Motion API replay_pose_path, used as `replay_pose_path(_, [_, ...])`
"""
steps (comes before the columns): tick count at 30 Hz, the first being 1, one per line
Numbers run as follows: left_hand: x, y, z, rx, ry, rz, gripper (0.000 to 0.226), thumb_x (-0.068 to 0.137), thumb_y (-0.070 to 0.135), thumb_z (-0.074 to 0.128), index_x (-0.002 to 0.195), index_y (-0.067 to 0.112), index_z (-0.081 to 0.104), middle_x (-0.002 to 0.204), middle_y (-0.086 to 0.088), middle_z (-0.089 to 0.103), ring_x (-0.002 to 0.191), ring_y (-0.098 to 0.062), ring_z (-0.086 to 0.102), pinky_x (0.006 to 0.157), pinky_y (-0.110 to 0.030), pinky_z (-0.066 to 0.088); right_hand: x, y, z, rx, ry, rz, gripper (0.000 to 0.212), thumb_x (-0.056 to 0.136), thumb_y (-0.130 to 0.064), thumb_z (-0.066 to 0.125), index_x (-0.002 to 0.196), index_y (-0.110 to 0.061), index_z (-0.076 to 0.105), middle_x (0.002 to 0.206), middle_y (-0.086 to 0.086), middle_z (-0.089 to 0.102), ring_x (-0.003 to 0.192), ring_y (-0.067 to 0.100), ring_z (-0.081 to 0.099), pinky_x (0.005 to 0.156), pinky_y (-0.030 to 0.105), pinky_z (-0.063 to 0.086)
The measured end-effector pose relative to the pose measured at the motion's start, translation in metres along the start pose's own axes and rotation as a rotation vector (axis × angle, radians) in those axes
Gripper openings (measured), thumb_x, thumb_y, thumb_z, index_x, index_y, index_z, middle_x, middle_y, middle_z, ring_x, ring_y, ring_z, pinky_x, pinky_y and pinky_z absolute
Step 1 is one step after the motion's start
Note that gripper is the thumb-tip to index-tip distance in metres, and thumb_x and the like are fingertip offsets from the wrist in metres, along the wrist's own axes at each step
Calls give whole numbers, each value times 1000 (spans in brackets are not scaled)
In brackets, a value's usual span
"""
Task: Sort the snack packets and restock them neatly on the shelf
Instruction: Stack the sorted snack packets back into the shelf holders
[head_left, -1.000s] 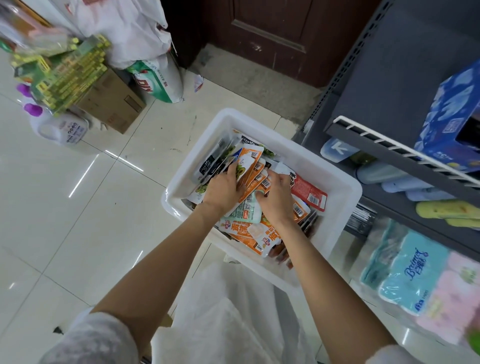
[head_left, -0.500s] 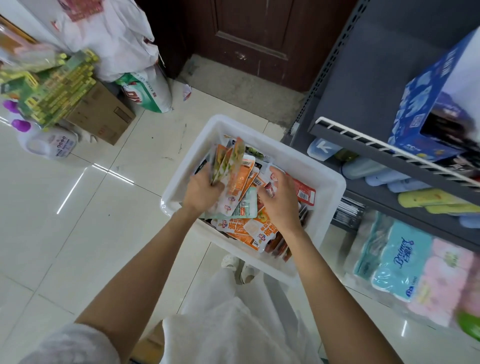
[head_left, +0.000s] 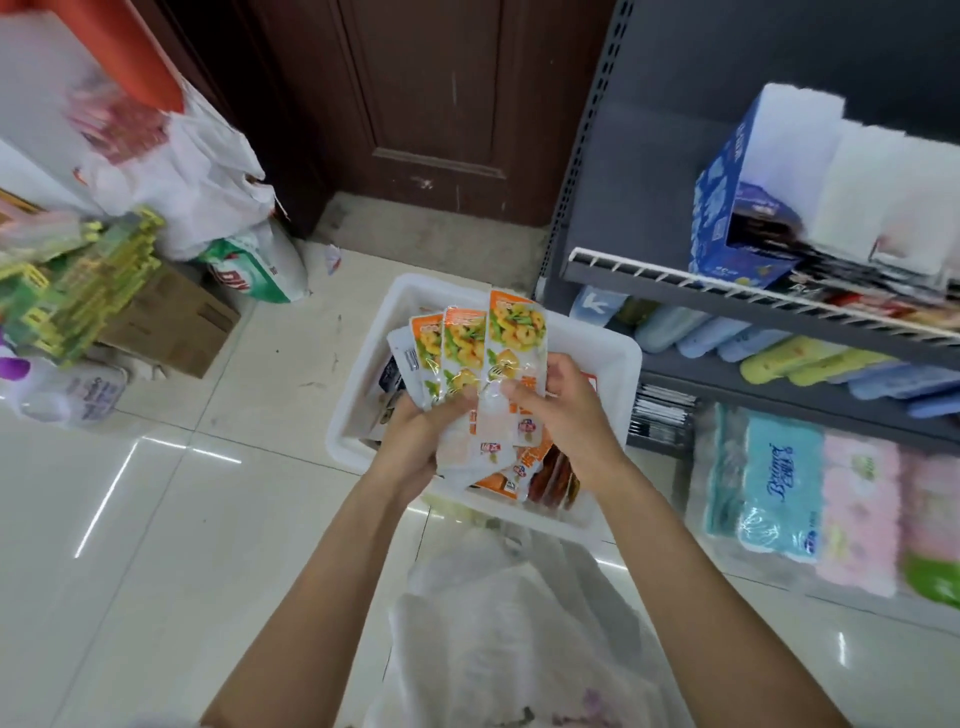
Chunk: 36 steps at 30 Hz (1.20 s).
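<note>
In the middle of the frame, both hands held a small fan of snack packets (head_left: 491, 353) above the white bin (head_left: 597, 358). The left hand (head_left: 415, 441) gripped the bundle from below, its fingers curled round the lower ends of the packets. The right hand (head_left: 566, 410) pinched the front packet at its lower right part, the thumb lying on the face of it. Three packets with the same orange and yellow print stood side by side, almost upright, their long axis running from the hands toward the top of the frame, with a slight lean to the right.

More loose packets (head_left: 524, 467) lay in the bin under the hands, some orange, some dark red; how many remained I cannot tell.

The shelf (head_left: 727, 291) was at the right of the frame, its white front rail running from the centre toward the right edge. It lay to the right of the bundle and near it, so the right hand was the nearer one. In my judgement the sorting step was in hand and the placing not yet begun; the coming move would carry the bundle to the right, with the packets kept upright.

On the shelf stood a blue carton (head_left: 727, 208).
</note>
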<state>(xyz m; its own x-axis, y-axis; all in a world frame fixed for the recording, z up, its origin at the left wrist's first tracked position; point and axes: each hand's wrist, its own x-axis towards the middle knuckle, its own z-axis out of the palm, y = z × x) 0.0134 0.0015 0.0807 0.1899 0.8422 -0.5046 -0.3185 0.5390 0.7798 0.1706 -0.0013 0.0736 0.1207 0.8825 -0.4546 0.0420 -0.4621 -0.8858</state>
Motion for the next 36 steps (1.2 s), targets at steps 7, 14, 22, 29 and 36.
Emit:
replay_pose_path(7, [-11, -4, 54, 37, -2, -30, 22, 91, 11, 58, 112, 18, 63, 104, -3, 73, 96, -20, 69, 75, -32, 57, -37, 3, -53, -19, 49, -78, 38, 87, -28, 67, 117, -42, 49, 104, -19, 67, 92, -2, 65, 67, 13, 50])
replay_pose_path(14, [-1, -20, 135, 293, 56, 20, 14, 87, 25, 67, 101, 27, 66, 96, 10, 73, 94, -8, 67, 102, -42, 41, -51, 3, -165, 6, 111, -142, 48, 91, -1, 49, 127, -33, 46, 106, -17, 63, 87, -8, 60, 67, 7, 44])
replay_pose_path(22, [-1, -63, 279, 58, 119, 96, 14, 89, 15, 63, 100, 22, 66, 91, 5, 75, 86, -13, 71, 77, -34, 57, -86, 10, -367, 58, 426, -89, 21, 83, -2, 66, 95, -18, 67, 85, -4, 69, 69, 0, 62, 59, 13, 46])
replay_pose_path(29, [15, -75, 369, -45, 115, 77, 19, 91, 14, 60, 109, 19, 62, 94, 3, 75, 83, -13, 71, 63, -28, 58, -68, -7, -469, 786, 554, 18, 31, 87, -8, 63, 117, -2, 58, 97, 2, 73, 90, 14, 70, 72, 25, 57])
replay_pose_path(36, [61, -53, 411, 39, 110, 151, 28, 89, 8, 60, 115, 18, 61, 100, 1, 73, 86, -15, 71, 69, -33, 55, -1, -52, -499, -40, 576, -296, 24, 93, -4, 50, 111, -15, 62, 99, -1, 65, 92, 19, 60, 62, 15, 48])
